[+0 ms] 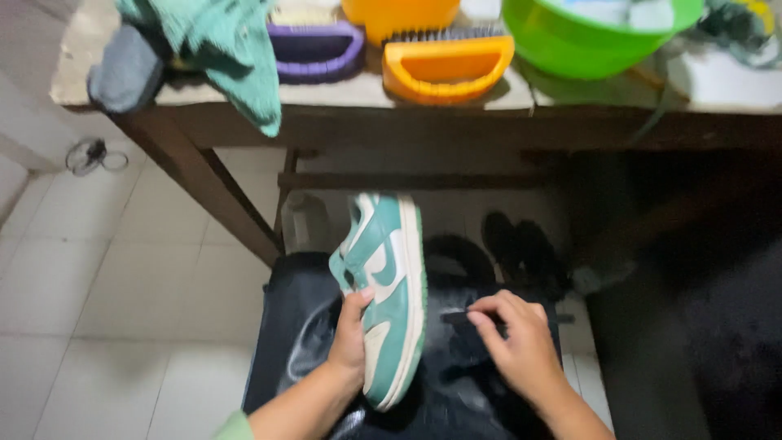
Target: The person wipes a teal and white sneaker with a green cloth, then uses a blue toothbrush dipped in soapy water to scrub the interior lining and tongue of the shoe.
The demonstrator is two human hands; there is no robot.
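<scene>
Lying at far left on the pale tiled floor (98, 269): a small coil of wire (91, 155). Resting on the counter (342, 94) above, in order: a grey cloth (126, 69), a teal rag (232, 49) drooping over the edge, a purple brush (318, 49), an orange brush (446, 65) lying bristles up, and a green basin (599, 37). Sitting below, on the floor under the counter: a clear plastic bottle (303, 220). Gripping at centre: the left hand (350, 334), clenched around the side of a teal-and-white sneaker (387, 285), thumb pressing on the upper, toe pointing towards the counter and sole edge facing right. Hanging just above a black wet-looking mat (301, 326) covering the lap or a seat. Pinching just right of the shoe: the right hand (517, 338), fingertips closing on something small and dark against the mat, too blurred for telling whether anything is actually being held. Lying further back, in shadow under the counter: dark sandals (521, 253). Judging the risks: one-handed, sideways holding on a possibly damp surface inviting slipping, with the sneaker dropping onto the mat or floor; the drooping rag sliding off the counter edge under its own weight; the overhanging orange brush tipping if the counter is being knocked.
</scene>
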